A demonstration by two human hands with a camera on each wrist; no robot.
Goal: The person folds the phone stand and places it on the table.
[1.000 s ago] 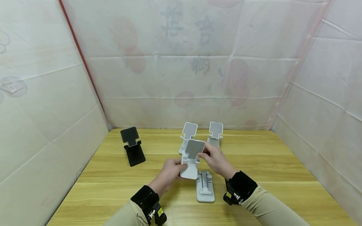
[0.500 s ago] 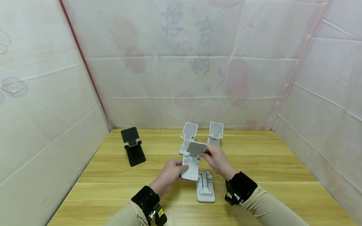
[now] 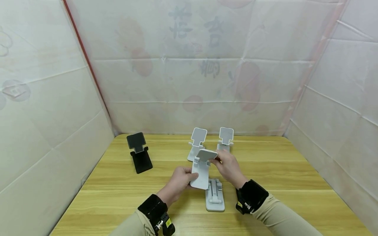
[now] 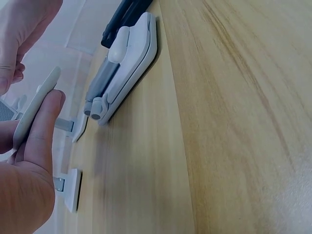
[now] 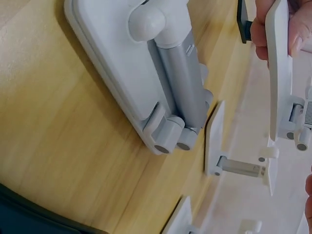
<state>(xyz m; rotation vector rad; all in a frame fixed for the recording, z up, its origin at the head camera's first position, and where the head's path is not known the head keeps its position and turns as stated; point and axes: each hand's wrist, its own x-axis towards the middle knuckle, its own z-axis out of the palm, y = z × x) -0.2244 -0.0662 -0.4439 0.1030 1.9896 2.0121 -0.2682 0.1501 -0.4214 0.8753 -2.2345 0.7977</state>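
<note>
Both hands hold one white phone stand (image 3: 201, 168) up off the table (image 3: 265, 183), roughly centre, a bit nearer the front edge. L hand (image 3: 180, 178) grips its base plate, fingers curled round the lower edge w/ thumb on the near face; R hand (image 3: 227, 165) pinches the top cradle plate at its right edge. Stand's long axis runs near-to-far and upward: base end low toward the person, cradle plate high and tipped away, its face turned up/toward the back wall. Just below & right of it a folded white stand (image 3: 214, 196) lies flat on the wood, long axis near-far, hinge end pointing away; apart from the held one, not touching. Behind: two opened white stands, left one (image 3: 197, 144) & right one (image 3: 225, 139), side by side, cradles upright facing the person; held stand's top overlaps the left one in head view, actual gap can't tell. Black stand (image 3: 138, 152) sits far left, well apart, near the left wall. Open wood to the right of the hands & along the front edge; walls close off left, back, right.
</note>
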